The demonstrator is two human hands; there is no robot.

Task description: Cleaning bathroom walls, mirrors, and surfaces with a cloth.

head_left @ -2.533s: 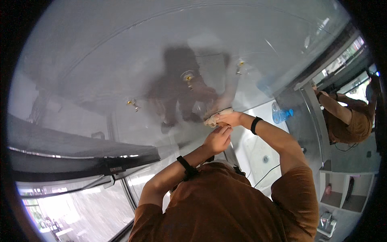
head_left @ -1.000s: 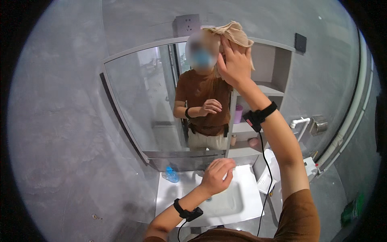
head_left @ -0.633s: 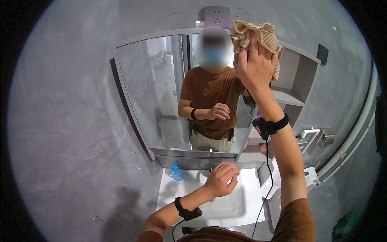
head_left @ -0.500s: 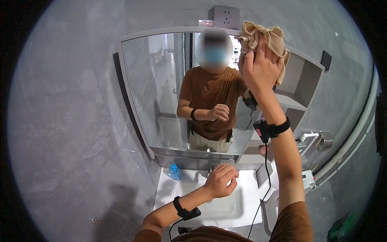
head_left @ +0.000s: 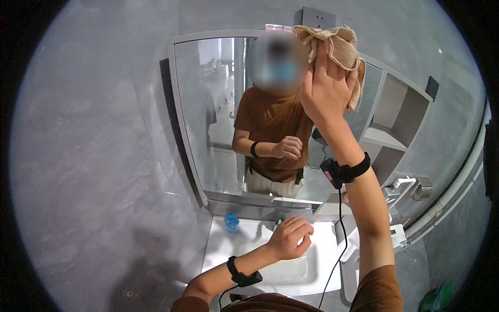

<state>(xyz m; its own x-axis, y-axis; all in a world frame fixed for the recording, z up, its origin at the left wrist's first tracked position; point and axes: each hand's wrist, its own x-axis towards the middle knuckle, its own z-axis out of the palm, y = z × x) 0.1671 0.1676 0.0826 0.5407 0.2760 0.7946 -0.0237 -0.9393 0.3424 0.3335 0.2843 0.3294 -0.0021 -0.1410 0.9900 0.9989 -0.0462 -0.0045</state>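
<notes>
My right hand [head_left: 328, 88] is raised high and pressed flat over a beige ribbed cloth [head_left: 338, 44]. It holds the cloth against the upper right part of a framed mirror [head_left: 215, 151]. The cloth is bunched, and its loose folds stick out above and beside the fingers. Lower down, my left hand [head_left: 292, 238] hovers over the white washbasin [head_left: 249, 287] with its fingers loosely bent. A gap shows between thumb and fingertips, and no object is visible in it. My reflection, including the left hand, appears in the mirror.
A wall socket [head_left: 318, 18] sits just above the mirror. Open shelves [head_left: 387, 135] adjoin it on the right. A blue bottle [head_left: 232, 222] stands on the basin's back left corner. Pipes [head_left: 442, 205] run along the right wall. A black cable [head_left: 340, 218] hangs from my right wrist.
My right hand and the cloth have slid left along the mirror's upper part, uncovering more of the glass beside the shelves. My left hand stays over the basin. The view has shifted slightly.
</notes>
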